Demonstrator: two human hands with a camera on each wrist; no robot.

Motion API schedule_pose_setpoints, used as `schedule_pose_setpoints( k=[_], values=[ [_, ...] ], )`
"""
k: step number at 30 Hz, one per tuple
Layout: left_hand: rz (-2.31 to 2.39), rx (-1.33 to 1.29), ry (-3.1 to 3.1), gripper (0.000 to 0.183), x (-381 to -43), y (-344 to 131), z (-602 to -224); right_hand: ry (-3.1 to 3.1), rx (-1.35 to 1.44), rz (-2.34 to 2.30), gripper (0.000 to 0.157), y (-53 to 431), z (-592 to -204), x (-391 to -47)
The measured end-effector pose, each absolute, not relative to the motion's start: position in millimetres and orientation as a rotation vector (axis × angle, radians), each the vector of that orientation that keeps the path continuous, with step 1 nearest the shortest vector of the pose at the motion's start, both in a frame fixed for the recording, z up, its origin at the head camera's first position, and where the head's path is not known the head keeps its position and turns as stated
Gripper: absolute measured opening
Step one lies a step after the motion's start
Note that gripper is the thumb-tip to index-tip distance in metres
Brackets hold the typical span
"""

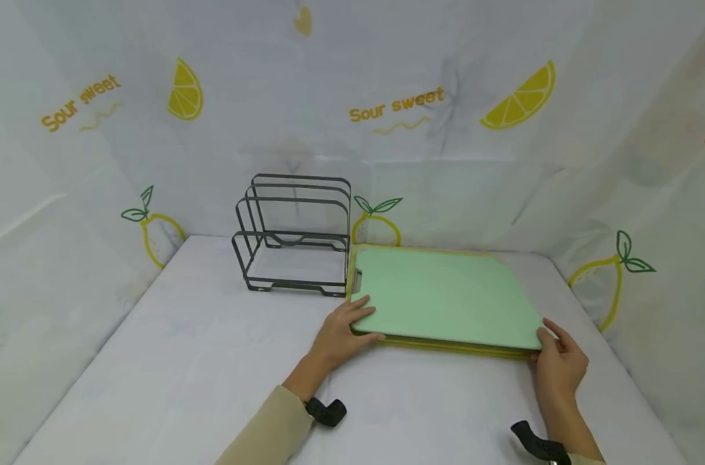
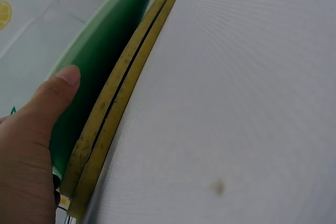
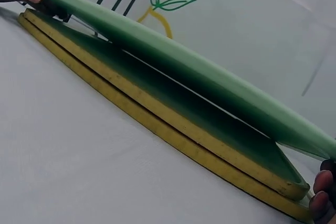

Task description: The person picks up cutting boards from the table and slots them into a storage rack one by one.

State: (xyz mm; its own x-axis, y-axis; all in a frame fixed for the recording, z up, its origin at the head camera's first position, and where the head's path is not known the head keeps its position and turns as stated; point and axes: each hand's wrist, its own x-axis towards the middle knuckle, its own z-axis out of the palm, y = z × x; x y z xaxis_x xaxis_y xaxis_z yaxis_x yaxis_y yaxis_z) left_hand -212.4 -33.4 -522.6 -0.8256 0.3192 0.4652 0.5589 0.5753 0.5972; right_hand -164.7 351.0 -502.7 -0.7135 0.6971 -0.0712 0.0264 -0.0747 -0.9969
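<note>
While the wire rack (image 1: 294, 236) stands near the back edge of the worktop (image 1: 184, 361), a bit to the left, the green board (image 1: 445, 297) lies flat just to the right of it, on top of two yellow boards (image 1: 445, 345). The stack sits in the middle of the worktop, toward the right side. Its long side runs from left to right, so each hand has one short end.

The left hand (image 1: 343, 329) is at the front left corner of the green board. Its thumb lies on top and its fingers curl under the edge, so this grip holds the board. The right hand (image 1: 556, 361) is at the front right corner, and its fingers wrap round that corner too.

From the right wrist view, the green board (image 3: 199, 77) is tipped up off the yellow boards (image 3: 157, 124), with a gap between them. The gap is wide at the near side.

The rack is nearer to the left hand than to the right one, and its slots open upward.
</note>
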Motion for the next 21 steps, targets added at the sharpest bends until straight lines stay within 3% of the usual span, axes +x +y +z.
schedule_pose_setpoints(
  k=[13, 21],
  values=[
    [-0.938, -0.805, -2.359, 0.053, -212.2, -37.5, -522.9, -1.599, -0.600, 1.849, 0.023, 352.4, -503.7, -163.6],
    [-0.894, -0.810, -2.225, 0.049, -216.5, -36.1, -519.4, -1.480, -0.393, 1.991, 0.026, 352.6, -499.8, -161.7]
  ],
)
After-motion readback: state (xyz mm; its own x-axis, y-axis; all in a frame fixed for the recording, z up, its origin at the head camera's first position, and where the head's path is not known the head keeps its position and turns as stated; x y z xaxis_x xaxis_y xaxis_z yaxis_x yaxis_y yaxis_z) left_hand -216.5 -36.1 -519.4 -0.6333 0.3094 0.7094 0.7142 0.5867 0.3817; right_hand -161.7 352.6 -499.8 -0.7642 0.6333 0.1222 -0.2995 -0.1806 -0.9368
